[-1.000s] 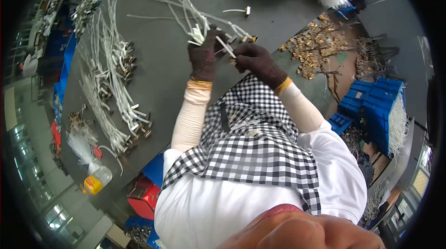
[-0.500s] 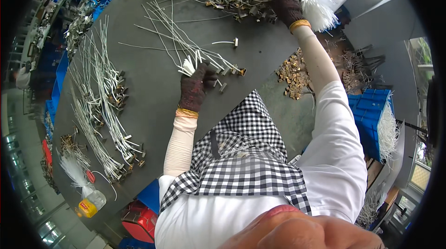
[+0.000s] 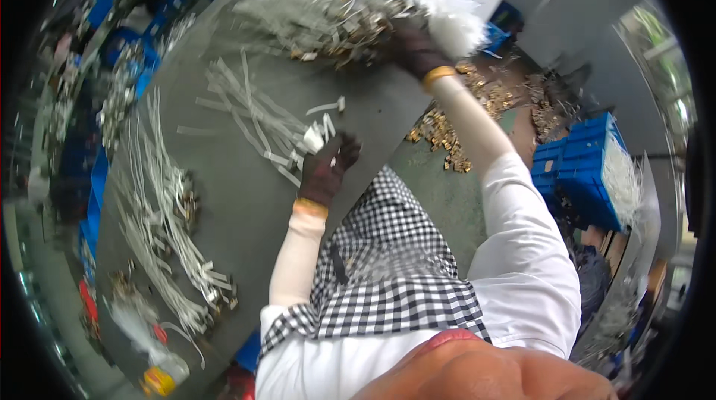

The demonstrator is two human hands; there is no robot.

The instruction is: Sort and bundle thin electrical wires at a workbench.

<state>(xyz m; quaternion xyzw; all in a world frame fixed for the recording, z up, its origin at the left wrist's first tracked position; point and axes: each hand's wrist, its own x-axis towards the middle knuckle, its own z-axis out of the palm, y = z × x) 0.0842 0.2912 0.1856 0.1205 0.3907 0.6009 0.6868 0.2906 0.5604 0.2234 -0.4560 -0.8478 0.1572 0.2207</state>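
My left hand (image 3: 327, 170), in a dark glove with a yellowish cuff, is closed round a small bunch of short white tubes (image 3: 314, 138). Beside it on the grey table (image 3: 246, 210) lies a loose fan of pale wires (image 3: 250, 113), some running up to the glove. A single short white piece with a small metal end (image 3: 326, 107) lies just beyond. My right hand (image 3: 412, 48), gloved too, is at the right end of a large heap of wires with metal ends (image 3: 328, 23), against a bundle of fine white strands (image 3: 456, 30). Motion smears its fingers, so its grip is unclear.
More wire bundles (image 3: 160, 213) lie on the table's left side, near a yellow-and-clear bottle (image 3: 158, 379). Small brass-coloured parts (image 3: 440, 139) are piled to the right of the table edge. A blue crate (image 3: 578, 169) with white strands stands at the right.
My whole view has shifted and blurred. My right hand remains at the heap's right end, and my left hand still holds the white tubes, now slightly past the lower ends of the loose wires.
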